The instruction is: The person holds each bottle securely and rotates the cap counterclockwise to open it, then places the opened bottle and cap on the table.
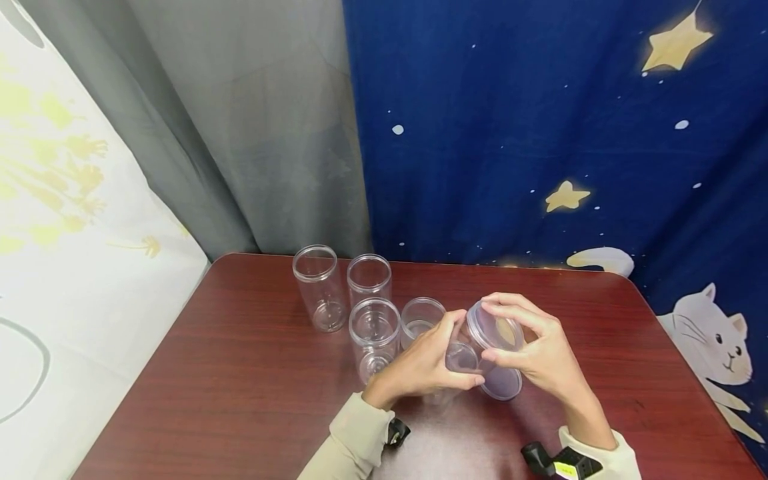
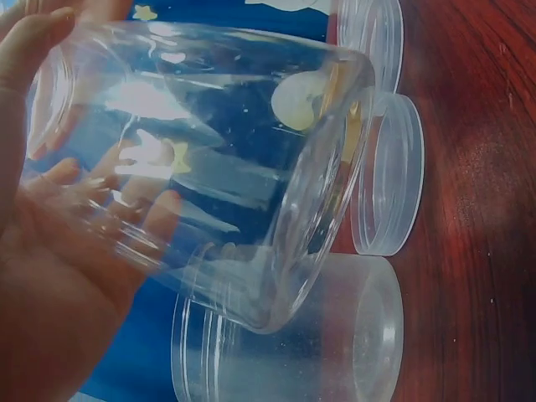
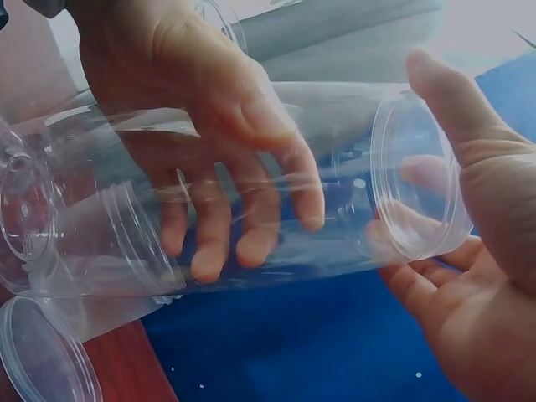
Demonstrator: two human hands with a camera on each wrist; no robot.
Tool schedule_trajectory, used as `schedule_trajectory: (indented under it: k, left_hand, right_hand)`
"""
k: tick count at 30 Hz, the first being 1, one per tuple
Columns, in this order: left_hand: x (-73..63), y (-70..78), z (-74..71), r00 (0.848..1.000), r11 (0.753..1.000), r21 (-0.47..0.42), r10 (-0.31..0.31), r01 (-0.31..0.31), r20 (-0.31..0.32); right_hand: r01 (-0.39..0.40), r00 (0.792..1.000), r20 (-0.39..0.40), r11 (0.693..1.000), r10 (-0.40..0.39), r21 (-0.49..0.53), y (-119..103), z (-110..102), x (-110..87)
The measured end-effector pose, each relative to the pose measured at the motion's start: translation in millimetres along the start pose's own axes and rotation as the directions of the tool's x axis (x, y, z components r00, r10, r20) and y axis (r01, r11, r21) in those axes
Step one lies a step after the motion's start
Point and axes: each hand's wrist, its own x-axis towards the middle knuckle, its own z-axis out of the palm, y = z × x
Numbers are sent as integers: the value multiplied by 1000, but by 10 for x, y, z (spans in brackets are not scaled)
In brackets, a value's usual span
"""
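Note:
My left hand [image 1: 420,360] grips a clear plastic jar [image 2: 209,159] round its body, tilted above the table. The fingers of my right hand [image 1: 546,343] are curled round a clear lid [image 1: 495,327] at the jar's mouth. In the right wrist view, the lid [image 3: 414,180] sits over the jar's end, between the right thumb and fingers; whether it is fully seated I cannot tell. Another loose lid [image 1: 503,383] lies on the table below the hands. The left wrist view shows a lid [image 2: 389,176] beyond the jar's base.
Several clear jars without lids stand to the left of the hands: one at the back left [image 1: 320,293], one beside it [image 1: 369,277], one in front [image 1: 375,333] and one by the left hand [image 1: 423,313]. The reddish-brown table [image 1: 240,373] meets curtains [image 1: 480,133] behind.

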Motion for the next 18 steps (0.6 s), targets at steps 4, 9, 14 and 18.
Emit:
schedule_trajectory:
  k: [4, 9, 14, 18]
  left_hand:
    - [-2, -19, -15, 999, 999, -19, 28, -28, 18]
    - [-6, -30, -37, 995, 992, -113, 70, -62, 66]
    - [-13, -25, -44, 994, 985, -165, 72, -58, 82]
    - [-14, -19, -29, 997, 982, -187, 52, -39, 62]
  right_hand:
    - [68, 998, 7, 995, -68, 69, 34, -2, 8]
    - [126, 989, 47, 973, -138, 196, 78, -20, 20]
    - [134, 982, 99, 967, -159, 218, 74, -40, 20]
    - [85, 981, 152, 970, -121, 226, 45, -58, 7]
